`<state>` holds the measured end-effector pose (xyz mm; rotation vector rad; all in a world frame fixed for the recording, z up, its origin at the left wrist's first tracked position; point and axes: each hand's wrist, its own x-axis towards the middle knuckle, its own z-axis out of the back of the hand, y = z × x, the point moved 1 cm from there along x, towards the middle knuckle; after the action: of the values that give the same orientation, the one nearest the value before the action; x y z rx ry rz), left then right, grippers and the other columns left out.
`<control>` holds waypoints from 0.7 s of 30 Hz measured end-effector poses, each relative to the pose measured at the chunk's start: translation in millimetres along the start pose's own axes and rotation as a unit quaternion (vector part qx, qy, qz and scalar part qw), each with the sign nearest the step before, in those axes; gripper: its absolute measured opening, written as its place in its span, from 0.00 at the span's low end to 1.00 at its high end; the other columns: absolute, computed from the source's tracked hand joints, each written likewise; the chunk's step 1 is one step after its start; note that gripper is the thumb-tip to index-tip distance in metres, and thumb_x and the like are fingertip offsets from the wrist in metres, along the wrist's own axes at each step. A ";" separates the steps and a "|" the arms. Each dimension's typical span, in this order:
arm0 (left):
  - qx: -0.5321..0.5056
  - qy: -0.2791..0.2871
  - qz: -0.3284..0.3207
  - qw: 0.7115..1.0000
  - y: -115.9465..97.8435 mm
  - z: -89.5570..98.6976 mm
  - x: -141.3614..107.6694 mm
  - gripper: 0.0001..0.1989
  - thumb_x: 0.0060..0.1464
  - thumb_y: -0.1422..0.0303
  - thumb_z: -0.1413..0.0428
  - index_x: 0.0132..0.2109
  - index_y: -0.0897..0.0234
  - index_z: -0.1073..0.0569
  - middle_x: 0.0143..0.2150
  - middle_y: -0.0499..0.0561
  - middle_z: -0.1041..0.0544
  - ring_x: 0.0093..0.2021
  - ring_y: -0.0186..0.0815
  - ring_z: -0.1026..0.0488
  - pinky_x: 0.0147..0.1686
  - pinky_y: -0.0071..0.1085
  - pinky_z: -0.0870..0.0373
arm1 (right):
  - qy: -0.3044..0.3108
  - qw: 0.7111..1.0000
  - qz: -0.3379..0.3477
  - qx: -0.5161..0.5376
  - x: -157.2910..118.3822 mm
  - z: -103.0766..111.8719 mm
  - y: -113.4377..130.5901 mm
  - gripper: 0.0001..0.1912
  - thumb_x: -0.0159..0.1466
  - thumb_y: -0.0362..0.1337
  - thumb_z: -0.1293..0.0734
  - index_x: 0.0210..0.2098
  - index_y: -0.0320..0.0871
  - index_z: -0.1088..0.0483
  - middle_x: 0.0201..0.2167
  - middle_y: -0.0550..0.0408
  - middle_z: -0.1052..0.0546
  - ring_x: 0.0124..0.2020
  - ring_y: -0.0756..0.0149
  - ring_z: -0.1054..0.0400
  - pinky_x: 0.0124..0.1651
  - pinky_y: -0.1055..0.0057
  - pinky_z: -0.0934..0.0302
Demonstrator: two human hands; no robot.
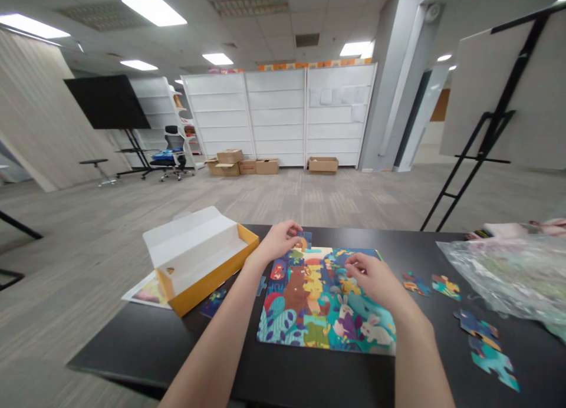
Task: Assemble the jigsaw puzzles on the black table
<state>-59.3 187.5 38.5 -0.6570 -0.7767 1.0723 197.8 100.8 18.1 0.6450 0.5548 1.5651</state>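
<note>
A colourful jigsaw puzzle (pixel 294 290) with rabbits and a bear lies on the black table, mostly joined together. At its far edge, my left hand (pixel 280 241) has its fingers closed on a blue and orange puzzle piece (pixel 304 239). My right hand (pixel 369 277) hovers over the puzzle's right half, fingers curled and tips close together. Whatever those fingers may hold is hidden. A loose blue piece (pixel 261 286) lies beside the left edge, near my left forearm.
Left of the puzzle stands an open yellow box (pixel 212 275) with its white lid raised. Several loose pieces lie on the right, among them an orange one (pixel 446 286) and a teal one (pixel 494 364). Crumpled clear plastic (pixel 508 272) covers the table's right end.
</note>
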 end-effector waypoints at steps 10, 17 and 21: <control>-0.036 0.045 0.031 0.998 24.4 -7.5 31.8 0.09 0.51 0.68 0.39 0.39 0.66 0.23 0.30 0.52 0.19 0.30 0.37 0.20 0.30 0.29 0.26 | 0.053 0.996 -0.018 -0.063 -4.8 -9.0 6.4 0.09 0.65 0.38 0.38 0.35 0.46 0.25 0.32 0.51 0.18 0.33 0.59 0.25 0.33 0.68 0.41; -0.001 0.051 0.020 0.999 32.0 -31.0 24.5 0.07 0.50 0.67 0.39 0.37 0.65 0.21 0.30 0.52 0.17 0.33 0.38 0.19 0.35 0.31 0.24 | 0.078 0.997 -0.001 -0.029 -7.7 -14.8 6.0 0.09 0.65 0.37 0.37 0.35 0.44 0.25 0.32 0.50 0.18 0.33 0.60 0.25 0.35 0.68 0.40; 0.039 0.035 0.003 0.999 36.1 -37.4 23.9 0.07 0.50 0.68 0.40 0.37 0.64 0.21 0.33 0.52 0.17 0.35 0.38 0.20 0.38 0.31 0.24 | 0.076 0.996 -0.003 -0.035 -8.1 -14.4 0.2 0.09 0.64 0.37 0.37 0.33 0.44 0.25 0.32 0.50 0.18 0.33 0.60 0.26 0.36 0.68 0.39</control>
<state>-40.7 218.6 -5.8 -0.6288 -0.6691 1.0742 188.1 93.1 7.3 0.4731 0.6112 1.6287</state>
